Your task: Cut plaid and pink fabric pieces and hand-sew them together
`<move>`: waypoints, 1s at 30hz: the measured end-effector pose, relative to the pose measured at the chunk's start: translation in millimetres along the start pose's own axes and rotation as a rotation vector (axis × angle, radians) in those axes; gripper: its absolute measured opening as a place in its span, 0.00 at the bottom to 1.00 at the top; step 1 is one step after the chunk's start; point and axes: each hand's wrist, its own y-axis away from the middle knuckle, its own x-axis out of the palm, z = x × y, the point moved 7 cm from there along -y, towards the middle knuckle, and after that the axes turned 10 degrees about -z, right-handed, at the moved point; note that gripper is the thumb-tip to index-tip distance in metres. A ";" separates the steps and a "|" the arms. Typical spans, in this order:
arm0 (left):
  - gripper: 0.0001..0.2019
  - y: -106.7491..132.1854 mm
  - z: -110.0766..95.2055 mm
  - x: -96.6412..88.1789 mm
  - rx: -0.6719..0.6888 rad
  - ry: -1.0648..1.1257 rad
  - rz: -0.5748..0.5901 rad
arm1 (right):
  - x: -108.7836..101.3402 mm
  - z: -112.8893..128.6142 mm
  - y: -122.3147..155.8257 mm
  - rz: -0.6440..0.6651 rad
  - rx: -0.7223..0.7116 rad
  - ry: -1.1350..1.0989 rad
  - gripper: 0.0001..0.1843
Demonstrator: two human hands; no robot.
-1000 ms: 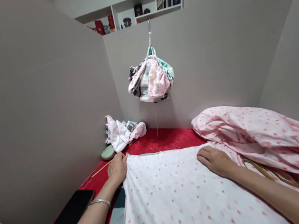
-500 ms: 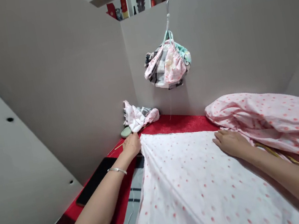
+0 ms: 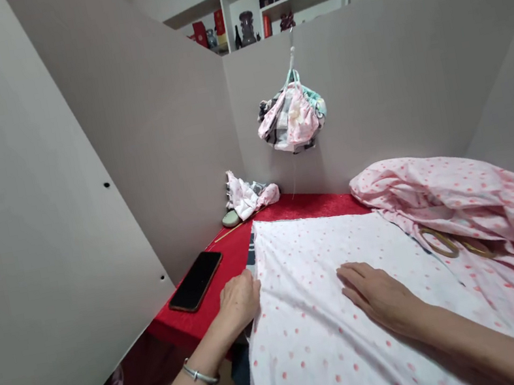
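Note:
A white cloth with pink dots [image 3: 312, 335] lies spread over a dark checked cloth [image 3: 240, 366], whose edges show at the left and front. My left hand [image 3: 240, 300] is closed at the cloth's left edge, fingers curled around it. Resting flat on the middle of the dotted cloth is my right hand [image 3: 379, 297], its fingers stretched out. Small wrinkles run across the cloth between both hands. To the right, the gold handles of a pair of scissors [image 3: 439, 242] stick out from under bunched pink dotted fabric [image 3: 456, 190]; their blades are hidden.
A black phone [image 3: 196, 281] lies on the red tablecloth [image 3: 188, 324] at left. Fabric scraps [image 3: 250, 195] and a green oval object [image 3: 230, 218] sit in the back corner. A bundle of cloth pieces [image 3: 293, 116] hangs from a hook on the grey partition [image 3: 392, 89].
My left hand has come back from the far left corner along the cloth's edge. My right hand has slid from the far right edge toward the cloth's middle. The camera view has shifted.

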 end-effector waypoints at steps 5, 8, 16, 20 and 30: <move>0.12 2.7 17.7 -5.5 0.001 0.005 0.014 | 5.1 -0.3 8.0 -0.044 -0.006 0.033 0.18; 0.12 6.7 20.8 -5.5 0.001 -0.007 0.011 | 4.1 0.6 6.0 -0.021 0.000 0.046 0.19; 0.12 13.5 20.2 -10.4 0.026 -0.040 -0.049 | -15.8 84.3 9.7 0.036 -0.116 -0.100 0.24; 0.09 15.9 21.1 -20.0 0.094 0.036 -0.098 | -20.5 178.8 23.6 0.153 -0.312 -0.248 0.18; 0.10 24.7 18.6 -12.7 0.323 0.446 -0.119 | 17.3 240.8 12.8 0.137 -0.095 -0.045 0.09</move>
